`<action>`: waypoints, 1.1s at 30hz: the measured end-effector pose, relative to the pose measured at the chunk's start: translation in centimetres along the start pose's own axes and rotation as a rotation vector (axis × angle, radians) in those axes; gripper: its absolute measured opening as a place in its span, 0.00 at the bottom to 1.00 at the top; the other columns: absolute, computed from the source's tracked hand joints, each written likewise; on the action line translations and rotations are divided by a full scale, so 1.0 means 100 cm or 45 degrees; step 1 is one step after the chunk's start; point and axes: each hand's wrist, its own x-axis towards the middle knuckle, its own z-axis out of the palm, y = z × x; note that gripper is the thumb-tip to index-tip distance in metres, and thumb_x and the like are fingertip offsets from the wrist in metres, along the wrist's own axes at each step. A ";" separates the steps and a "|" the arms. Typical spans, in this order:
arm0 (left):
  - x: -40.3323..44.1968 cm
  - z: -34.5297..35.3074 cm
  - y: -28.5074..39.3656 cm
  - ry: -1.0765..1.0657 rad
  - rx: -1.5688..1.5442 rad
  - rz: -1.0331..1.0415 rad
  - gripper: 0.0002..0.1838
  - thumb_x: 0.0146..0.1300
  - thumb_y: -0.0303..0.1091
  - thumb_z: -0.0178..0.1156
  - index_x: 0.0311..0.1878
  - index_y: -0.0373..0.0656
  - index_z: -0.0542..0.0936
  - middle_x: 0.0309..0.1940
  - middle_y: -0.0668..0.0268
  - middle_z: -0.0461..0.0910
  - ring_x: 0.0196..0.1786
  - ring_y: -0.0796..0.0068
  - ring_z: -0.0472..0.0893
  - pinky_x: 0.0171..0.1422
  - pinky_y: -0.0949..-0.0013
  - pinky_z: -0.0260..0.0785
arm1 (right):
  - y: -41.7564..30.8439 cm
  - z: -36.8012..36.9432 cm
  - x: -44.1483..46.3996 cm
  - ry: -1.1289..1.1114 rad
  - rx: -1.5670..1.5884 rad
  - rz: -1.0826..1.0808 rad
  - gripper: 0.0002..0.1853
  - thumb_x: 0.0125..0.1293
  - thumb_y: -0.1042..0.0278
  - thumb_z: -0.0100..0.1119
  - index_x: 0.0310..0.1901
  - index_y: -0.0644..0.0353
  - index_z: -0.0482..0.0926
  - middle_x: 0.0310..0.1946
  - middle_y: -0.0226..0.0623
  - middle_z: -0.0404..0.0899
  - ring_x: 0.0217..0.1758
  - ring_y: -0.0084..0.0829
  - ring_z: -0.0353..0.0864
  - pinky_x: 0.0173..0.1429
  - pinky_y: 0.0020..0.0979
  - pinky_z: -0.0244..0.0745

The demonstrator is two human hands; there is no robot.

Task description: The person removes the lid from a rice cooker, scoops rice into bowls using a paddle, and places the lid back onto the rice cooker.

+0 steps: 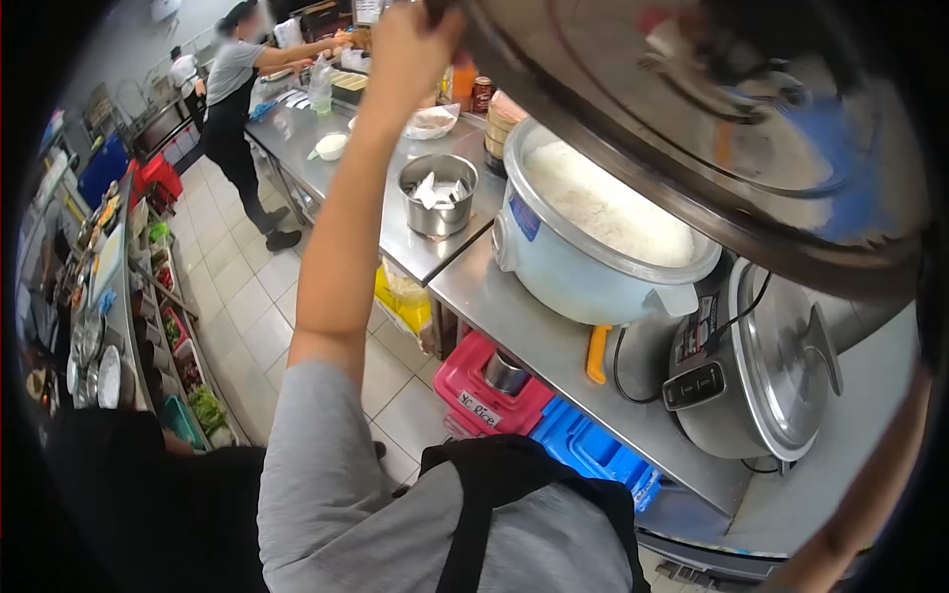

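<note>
My left hand (413,44) is raised high, its fingers closed on the rim of a large round metal lid (692,119). The lid is tilted, and its shiny surface reflects blue and brown shapes. Below it stands a wide, pale blue rice cooker (573,267), uncovered, with white rice (613,208) inside. Part of the cooker's far side is hidden behind the lid. My right forearm (870,484) reaches up along the right edge toward the lid's far side, but the hand itself is lost in the dark border.
A silver rice cooker (761,376) with its lid on stands right on the steel counter. A steel pot (438,198) holds white pieces. Below are a pink bin (484,381) and a blue bin (593,445). Across the aisle, a co-worker (232,109) reaches over the table.
</note>
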 end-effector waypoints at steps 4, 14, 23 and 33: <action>-0.056 0.058 -0.093 -0.348 -0.198 -0.218 0.08 0.64 0.28 0.51 0.38 0.31 0.75 0.28 0.61 0.80 0.31 0.77 0.79 0.37 0.73 0.70 | -0.107 0.062 -0.027 -0.183 -0.170 0.112 0.09 0.41 0.73 0.59 0.28 0.61 0.75 0.23 0.37 0.71 0.23 0.35 0.70 0.26 0.32 0.66; -0.066 0.051 -0.060 -1.060 -0.577 0.019 0.36 0.57 0.51 0.58 0.66 0.46 0.62 0.64 0.57 0.63 0.69 0.59 0.57 0.70 0.59 0.48 | -0.232 0.124 -0.106 -0.477 0.132 0.254 0.09 0.36 0.65 0.56 0.18 0.50 0.65 0.19 0.26 0.60 0.21 0.24 0.62 0.25 0.25 0.55; -0.085 0.142 -0.077 -1.274 0.249 0.139 0.42 0.43 0.62 0.64 0.63 0.57 0.68 0.66 0.49 0.56 0.69 0.51 0.55 0.70 0.55 0.45 | -0.269 0.133 -0.132 -0.716 0.496 0.893 0.09 0.51 0.64 0.64 0.28 0.55 0.73 0.26 0.32 0.68 0.32 0.33 0.70 0.38 0.33 0.65; -0.039 0.273 -0.062 -0.998 -0.139 -0.378 0.48 0.51 0.71 0.49 0.62 0.35 0.64 0.60 0.45 0.65 0.64 0.55 0.65 0.66 0.59 0.55 | -0.310 -0.017 -0.162 -0.130 -0.045 2.274 0.02 0.55 0.81 0.57 0.31 0.65 0.75 0.27 0.33 0.73 0.30 0.24 0.71 0.39 0.23 0.66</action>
